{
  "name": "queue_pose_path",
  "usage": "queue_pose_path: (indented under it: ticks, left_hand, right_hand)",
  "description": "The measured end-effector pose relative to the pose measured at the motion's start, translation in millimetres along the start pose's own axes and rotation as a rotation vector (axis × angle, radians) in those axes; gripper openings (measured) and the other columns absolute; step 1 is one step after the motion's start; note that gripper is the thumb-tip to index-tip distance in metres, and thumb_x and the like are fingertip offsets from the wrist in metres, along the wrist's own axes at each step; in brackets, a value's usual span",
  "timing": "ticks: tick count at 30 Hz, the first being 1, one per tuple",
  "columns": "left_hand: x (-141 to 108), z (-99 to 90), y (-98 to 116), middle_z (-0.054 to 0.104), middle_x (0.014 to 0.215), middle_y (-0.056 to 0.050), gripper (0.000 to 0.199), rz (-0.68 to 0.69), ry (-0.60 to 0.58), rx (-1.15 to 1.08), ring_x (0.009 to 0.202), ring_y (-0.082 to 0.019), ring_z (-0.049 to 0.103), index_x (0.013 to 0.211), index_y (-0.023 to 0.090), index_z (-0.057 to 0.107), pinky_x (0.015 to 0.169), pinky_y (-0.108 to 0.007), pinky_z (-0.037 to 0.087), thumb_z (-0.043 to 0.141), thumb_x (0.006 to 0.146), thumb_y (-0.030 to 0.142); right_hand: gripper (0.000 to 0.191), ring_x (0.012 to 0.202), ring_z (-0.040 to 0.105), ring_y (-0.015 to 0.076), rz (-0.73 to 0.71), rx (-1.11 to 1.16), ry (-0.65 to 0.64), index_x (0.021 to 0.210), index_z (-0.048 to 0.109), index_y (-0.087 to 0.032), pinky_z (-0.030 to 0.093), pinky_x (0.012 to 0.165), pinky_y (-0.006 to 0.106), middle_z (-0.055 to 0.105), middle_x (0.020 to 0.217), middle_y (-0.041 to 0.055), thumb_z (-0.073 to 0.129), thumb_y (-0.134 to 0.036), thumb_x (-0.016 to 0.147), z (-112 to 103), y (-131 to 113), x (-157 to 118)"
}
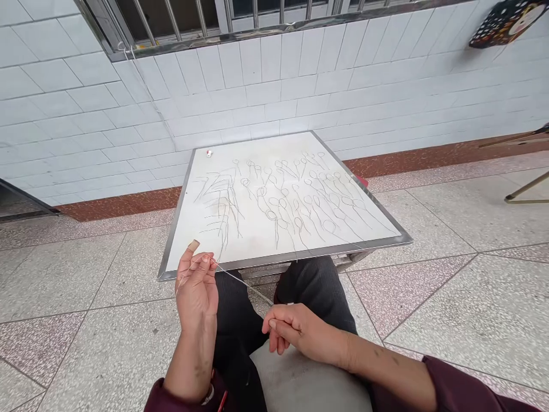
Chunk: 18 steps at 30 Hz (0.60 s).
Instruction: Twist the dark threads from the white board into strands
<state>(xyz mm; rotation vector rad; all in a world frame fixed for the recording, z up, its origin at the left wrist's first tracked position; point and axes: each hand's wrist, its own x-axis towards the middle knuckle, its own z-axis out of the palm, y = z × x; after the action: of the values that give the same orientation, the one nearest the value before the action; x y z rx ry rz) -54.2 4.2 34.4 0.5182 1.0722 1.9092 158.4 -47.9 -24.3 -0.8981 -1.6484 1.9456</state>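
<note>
My left hand [198,289] is raised just in front of the table's near left corner, thumb and forefinger pinched on a thin pale cord [244,282]. A tan wrap [194,245] covers one of its fingertips. The cord runs taut, slanting down to my right hand [294,329], whose fingers are closed on its other end above my lap. On the white table [189,240] lie many thin dark wires, several of them with a round loop at one end [299,223]. Bent wires [225,194] without clear loops lie in a bunch on the left side.
A small white and red object [209,153] sits at the table's far left corner. Behind stands a white tiled wall [266,109] with a barred window [240,17]. A dark patterned bag [506,24] hangs at upper right, and a metal leg [527,189] stands on the floor below.
</note>
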Motion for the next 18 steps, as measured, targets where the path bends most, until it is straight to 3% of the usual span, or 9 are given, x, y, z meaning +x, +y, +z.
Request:
queue_pose_path:
  ticks: [2,4,7,10,13,18]
  left_hand:
    - [2,-0.1,3,0.067,0.071,0.002,0.049,0.035,-0.011,0.007,0.071,-0.010,0.061,0.107,0.019,0.072,0.065,-0.018,0.048,0.084,0.060,0.011]
    - [-1,3.2,0,0.067,0.070,0.002,0.051,0.012,-0.074,0.039,0.068,-0.010,0.059,0.110,0.019,0.071,0.064,-0.018,0.048,0.085,0.061,0.013]
    - [-12,13.8,-12,0.067,0.071,0.002,0.053,-0.112,-0.202,0.095,0.064,-0.009,0.058,0.114,0.020,0.069,0.063,-0.020,0.047,0.085,0.064,0.018]
    - [-25,26.0,-24,0.068,0.072,0.002,0.056,-0.223,-0.310,0.129,0.061,-0.008,0.055,0.119,0.020,0.066,0.061,-0.020,0.046,0.085,0.066,0.020]
    - [-30,33.6,-29,0.066,0.070,0.003,0.064,-0.309,-0.370,0.141,0.062,-0.008,0.055,0.127,0.020,0.060,0.062,-0.020,0.044,0.084,0.068,0.022]
    - [-30,35.8,-27,0.067,0.072,0.002,0.070,-0.375,-0.407,0.179,0.065,-0.009,0.057,0.137,0.019,0.051,0.065,-0.021,0.044,0.082,0.074,0.028]
  right_hand:
    - [0.041,0.058,0.059,0.0127,0.035,-0.016,0.091,0.091,0.059,-0.017,0.048,0.059,0.027,0.068,0.072,0.0044,0.047,-0.056,0.094,-10,9,-4]
    - [0.042,0.062,0.059,0.0137,-0.012,-0.029,0.293,0.094,0.058,-0.018,0.049,0.060,0.028,0.068,0.075,0.0046,0.043,-0.056,0.095,-23,8,-4]
    - [0.037,0.078,0.061,0.0163,-0.152,-0.122,0.504,0.105,0.060,-0.020,0.050,0.070,0.031,0.069,0.089,0.0061,0.040,-0.050,0.099,-40,-14,5]
    - [0.028,0.088,0.060,0.0173,-0.284,-0.242,0.468,0.114,0.062,-0.025,0.050,0.076,0.032,0.067,0.100,0.0048,0.053,-0.044,0.095,-44,-45,23]
    - [0.022,0.088,0.059,0.0163,-0.423,-0.248,0.470,0.107,0.068,-0.026,0.050,0.075,0.031,0.061,0.101,0.0042,0.060,-0.038,0.091,-37,-68,43]
    - [0.011,0.070,0.059,0.0119,-0.389,-0.019,0.415,0.083,0.067,-0.021,0.050,0.067,0.029,0.056,0.092,0.0007,0.064,-0.032,0.086,-28,-77,58]
